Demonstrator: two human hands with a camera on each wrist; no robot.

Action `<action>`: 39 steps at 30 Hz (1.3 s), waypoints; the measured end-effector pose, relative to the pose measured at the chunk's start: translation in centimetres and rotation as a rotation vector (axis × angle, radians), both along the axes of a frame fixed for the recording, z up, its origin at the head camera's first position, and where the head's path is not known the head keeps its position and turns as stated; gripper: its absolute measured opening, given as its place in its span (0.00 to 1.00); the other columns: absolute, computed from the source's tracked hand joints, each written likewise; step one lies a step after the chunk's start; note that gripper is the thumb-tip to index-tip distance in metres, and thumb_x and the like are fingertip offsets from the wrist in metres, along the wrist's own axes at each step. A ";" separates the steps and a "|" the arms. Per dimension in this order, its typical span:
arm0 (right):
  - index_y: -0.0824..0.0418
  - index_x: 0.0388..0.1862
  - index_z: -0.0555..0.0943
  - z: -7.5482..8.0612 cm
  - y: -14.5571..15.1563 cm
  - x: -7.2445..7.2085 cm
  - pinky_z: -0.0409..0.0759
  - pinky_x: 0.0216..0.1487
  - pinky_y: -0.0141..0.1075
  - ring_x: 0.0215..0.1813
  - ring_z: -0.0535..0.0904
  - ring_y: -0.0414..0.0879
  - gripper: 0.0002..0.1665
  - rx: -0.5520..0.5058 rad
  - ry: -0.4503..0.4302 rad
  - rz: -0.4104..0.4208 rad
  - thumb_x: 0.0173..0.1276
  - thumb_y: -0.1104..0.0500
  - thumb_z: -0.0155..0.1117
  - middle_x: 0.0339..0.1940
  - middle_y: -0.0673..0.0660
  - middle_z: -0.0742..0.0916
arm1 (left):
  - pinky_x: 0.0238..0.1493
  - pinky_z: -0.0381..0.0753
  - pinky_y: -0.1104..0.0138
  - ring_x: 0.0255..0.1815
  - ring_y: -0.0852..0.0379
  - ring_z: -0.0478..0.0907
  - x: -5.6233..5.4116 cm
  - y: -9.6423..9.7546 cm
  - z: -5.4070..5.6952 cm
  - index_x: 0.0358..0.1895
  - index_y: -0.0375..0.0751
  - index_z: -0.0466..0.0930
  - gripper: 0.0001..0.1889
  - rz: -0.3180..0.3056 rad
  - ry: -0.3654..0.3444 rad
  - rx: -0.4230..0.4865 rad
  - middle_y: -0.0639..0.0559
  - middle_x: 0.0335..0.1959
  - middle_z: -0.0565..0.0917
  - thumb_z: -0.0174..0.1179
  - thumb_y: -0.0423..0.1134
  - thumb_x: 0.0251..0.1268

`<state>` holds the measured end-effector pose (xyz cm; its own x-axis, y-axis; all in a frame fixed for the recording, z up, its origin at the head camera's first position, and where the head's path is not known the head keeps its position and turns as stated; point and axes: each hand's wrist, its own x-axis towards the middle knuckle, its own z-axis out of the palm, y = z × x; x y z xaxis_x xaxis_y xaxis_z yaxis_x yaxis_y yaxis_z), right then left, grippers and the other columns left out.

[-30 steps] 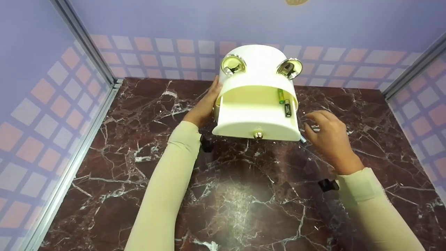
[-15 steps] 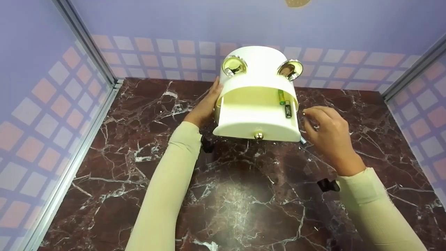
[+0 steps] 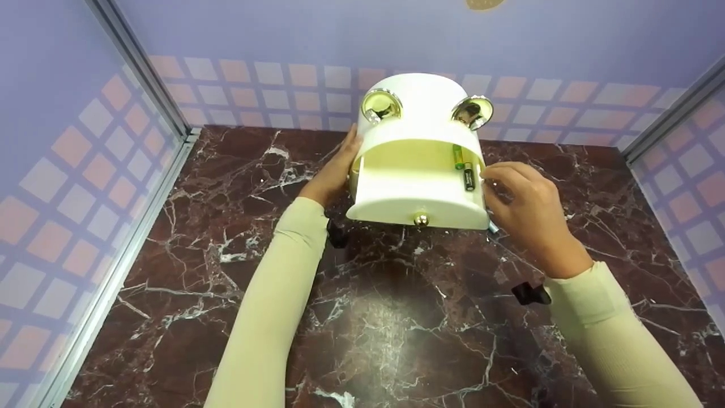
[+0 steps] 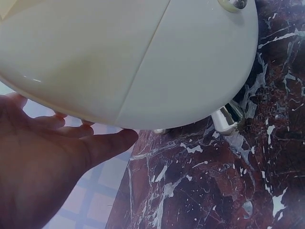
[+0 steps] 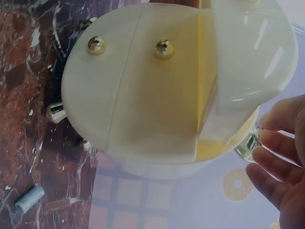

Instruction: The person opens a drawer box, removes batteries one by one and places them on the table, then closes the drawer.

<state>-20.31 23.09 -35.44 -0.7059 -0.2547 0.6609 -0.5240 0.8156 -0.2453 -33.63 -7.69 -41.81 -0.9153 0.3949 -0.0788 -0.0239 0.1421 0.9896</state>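
Note:
A rounded white drawer box (image 3: 416, 107) with shiny gold feet stands on the marbled table, its top drawer (image 3: 416, 187) pulled out. A green battery (image 3: 458, 157) and a black battery (image 3: 469, 177) lie along the drawer's right side. My left hand (image 3: 331, 173) rests against the box's left side, the thumb at the front edge in the left wrist view. Just outside the drawer's right wall is my right hand (image 3: 527, 207), thumb and index fingertips close together at the rim. I cannot tell whether something small is between them.
A small blue cylinder (image 5: 29, 199) lies on the table to the right of the box. Two gold round dishes, one a gold dish (image 3: 473, 112) at right, stick up from the box top. A lilac wall (image 3: 306, 34) with printed squares stands right behind.
My right hand has moved left and slightly up to the drawer's right rim. The left hand, box and batteries stay put.

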 end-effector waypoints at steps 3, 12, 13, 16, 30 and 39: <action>0.64 0.41 0.86 0.3 -0.3 -0.1 0.82 0.49 0.46 0.45 0.84 0.54 0.10 -0.008 -0.019 0.015 0.59 0.68 0.68 0.42 0.60 0.88 | 0.78 0.34 0.45 0.81 0.52 0.29 0.0 -0.1 0.0 0.77 0.69 0.29 0.34 0.000 0.014 -0.015 0.59 0.81 0.31 0.30 0.66 0.73; 0.62 0.42 0.86 1.1 -0.9 -1.0 0.83 0.46 0.42 0.43 0.85 0.51 0.13 0.047 -0.090 0.147 0.56 0.70 0.70 0.48 0.57 0.87 | 0.79 0.34 0.48 0.81 0.54 0.29 0.0 -0.1 -0.1 0.78 0.66 0.31 0.34 0.013 0.005 0.003 0.57 0.81 0.32 0.31 0.64 0.74; 0.62 0.42 0.86 1.2 -1.0 -1.2 0.83 0.45 0.42 0.42 0.84 0.51 0.13 0.054 -0.103 0.158 0.56 0.70 0.70 0.48 0.57 0.87 | 0.79 0.34 0.48 0.81 0.54 0.29 0.0 -0.1 -0.2 0.78 0.66 0.31 0.34 0.013 0.004 0.005 0.57 0.81 0.32 0.31 0.64 0.74; 0.62 0.43 0.86 1.5 -1.1 -1.7 0.82 0.46 0.43 0.42 0.84 0.52 0.13 0.077 -0.147 0.184 0.57 0.68 0.71 0.48 0.57 0.87 | 0.79 0.34 0.48 0.81 0.54 0.29 0.1 -0.1 -0.1 0.78 0.66 0.31 0.34 0.018 0.008 -0.002 0.57 0.81 0.32 0.31 0.64 0.74; 0.62 0.51 0.83 3.0 -1.7 -3.8 0.78 0.60 0.50 0.55 0.82 0.56 0.17 0.286 -0.341 0.322 0.63 0.64 0.67 0.54 0.59 0.86 | 0.78 0.35 0.47 0.81 0.54 0.29 0.0 0.0 0.0 0.78 0.66 0.30 0.35 0.004 0.010 0.007 0.58 0.81 0.32 0.31 0.65 0.74; 0.61 0.44 0.85 3.5 -1.9 -4.5 0.82 0.50 0.47 0.45 0.84 0.53 0.10 0.468 -0.410 0.329 0.65 0.64 0.62 0.44 0.57 0.87 | 0.79 0.32 0.48 0.81 0.55 0.28 0.0 0.0 -0.1 0.78 0.65 0.30 0.35 0.002 0.008 0.010 0.59 0.81 0.31 0.31 0.64 0.74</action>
